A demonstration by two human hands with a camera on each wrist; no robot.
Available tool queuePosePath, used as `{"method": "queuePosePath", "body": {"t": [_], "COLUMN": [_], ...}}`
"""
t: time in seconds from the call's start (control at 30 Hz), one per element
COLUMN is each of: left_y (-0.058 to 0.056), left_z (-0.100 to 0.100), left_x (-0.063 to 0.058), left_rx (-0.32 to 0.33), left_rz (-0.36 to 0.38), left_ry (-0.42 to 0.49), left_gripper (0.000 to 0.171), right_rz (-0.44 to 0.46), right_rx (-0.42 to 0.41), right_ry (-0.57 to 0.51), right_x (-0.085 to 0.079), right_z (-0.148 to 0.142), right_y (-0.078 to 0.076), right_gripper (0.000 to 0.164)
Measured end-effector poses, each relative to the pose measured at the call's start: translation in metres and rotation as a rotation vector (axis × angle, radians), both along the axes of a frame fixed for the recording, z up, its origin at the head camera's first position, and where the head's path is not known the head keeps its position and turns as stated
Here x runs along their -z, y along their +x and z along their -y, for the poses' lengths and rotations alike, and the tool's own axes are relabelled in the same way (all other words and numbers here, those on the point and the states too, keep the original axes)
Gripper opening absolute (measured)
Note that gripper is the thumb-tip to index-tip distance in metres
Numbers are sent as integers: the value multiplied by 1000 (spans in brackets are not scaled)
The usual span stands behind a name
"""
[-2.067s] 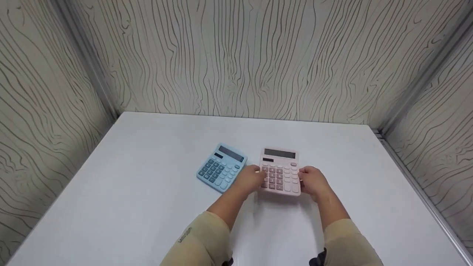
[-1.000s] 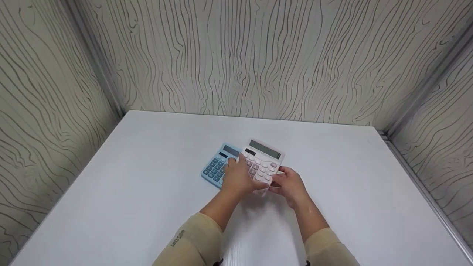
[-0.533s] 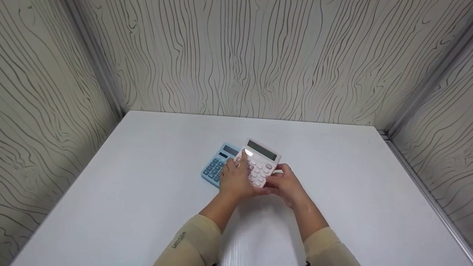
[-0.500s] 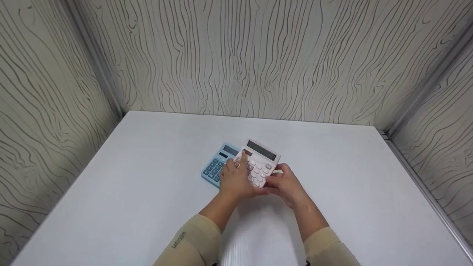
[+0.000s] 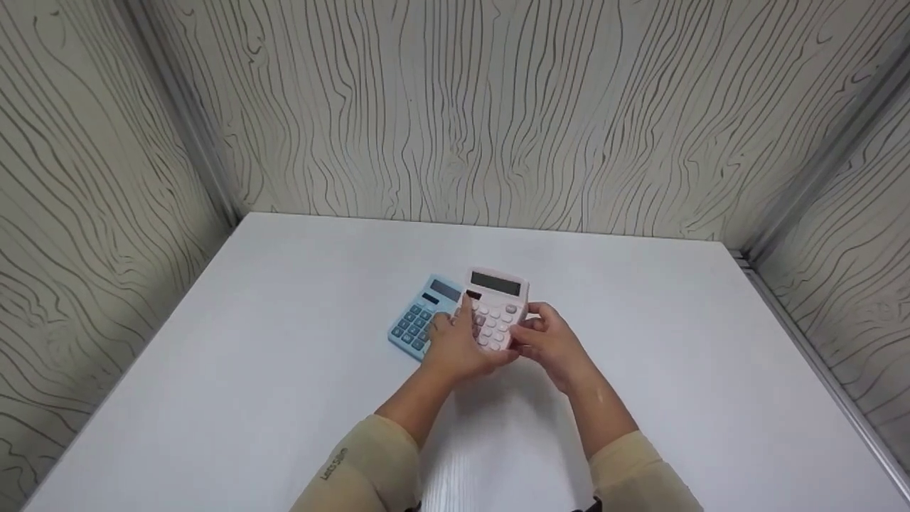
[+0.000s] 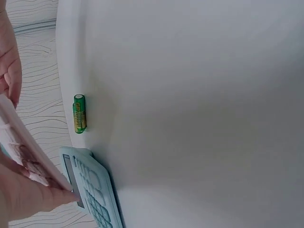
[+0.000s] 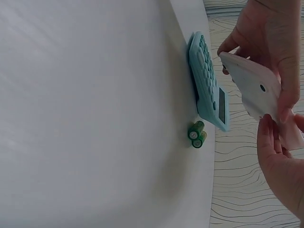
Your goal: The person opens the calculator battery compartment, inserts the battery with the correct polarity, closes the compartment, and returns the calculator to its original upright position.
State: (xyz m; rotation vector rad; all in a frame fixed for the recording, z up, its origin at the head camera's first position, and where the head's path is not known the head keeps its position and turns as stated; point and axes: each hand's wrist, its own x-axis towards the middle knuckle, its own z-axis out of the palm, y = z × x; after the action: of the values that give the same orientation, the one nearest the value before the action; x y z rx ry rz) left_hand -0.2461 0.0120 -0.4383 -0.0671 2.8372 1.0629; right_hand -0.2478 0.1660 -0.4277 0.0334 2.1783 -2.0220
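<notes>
A pale pink calculator (image 5: 502, 297) is held tilted above the white table, its back turned toward the right wrist camera. My left hand (image 5: 457, 348) grips it across the keys, thumb at the lower edge. With its thumb and fingers, my right hand (image 5: 558, 346) pinches the calculator's right edge; its fingertips touch the back in the right wrist view. A light blue calculator (image 5: 414, 323) lies on the table to the left, partly behind my left hand. Two green batteries (image 7: 196, 133) lie side by side near it, hidden in the head view.
The white table (image 5: 298, 327) stretches out on all sides of the hands. Wood-patterned panels (image 5: 455, 114) stand along its back and both sides, joined by grey metal strips at the corners.
The pink calculator has moved left toward the blue one and been lifted and turned. My left hand shifted from its left edge to across its keys; my right hand followed along the right edge.
</notes>
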Motion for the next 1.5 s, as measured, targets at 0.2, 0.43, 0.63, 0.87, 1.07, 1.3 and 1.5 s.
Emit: {"method": "queuePosePath", "body": {"t": [0.2, 0.43, 0.63, 0.87, 1.07, 1.3, 1.5], "left_y": [-1, 0, 0, 2, 5, 7, 6], "left_z": [-2, -3, 4, 13, 16, 18, 20], "left_x": [-6, -12, -14, -11, -11, -10, -12], "left_rx": [0, 50, 145, 286, 336, 381, 358], "left_rz": [114, 229, 290, 320, 367, 399, 402], "left_ry": [197, 504, 743, 1010, 1155, 1202, 1196], "left_gripper": [118, 99, 86, 73, 71, 65, 64], "right_rz": [-26, -37, -25, -24, -54, -99, -132], "right_rx": [-14, 20, -5, -71, -63, -54, -29], "right_ry": [-51, -81, -3, 18, -19, 110, 126], "right_x": [-8, -10, -4, 2, -3, -4, -5], "right_z": [-6, -11, -14, -12, -6, -2, -2], "right_y": [-3, -8, -11, -13, -15, -16, -16], "right_gripper": [33, 51, 57, 52, 56, 66, 72]}}
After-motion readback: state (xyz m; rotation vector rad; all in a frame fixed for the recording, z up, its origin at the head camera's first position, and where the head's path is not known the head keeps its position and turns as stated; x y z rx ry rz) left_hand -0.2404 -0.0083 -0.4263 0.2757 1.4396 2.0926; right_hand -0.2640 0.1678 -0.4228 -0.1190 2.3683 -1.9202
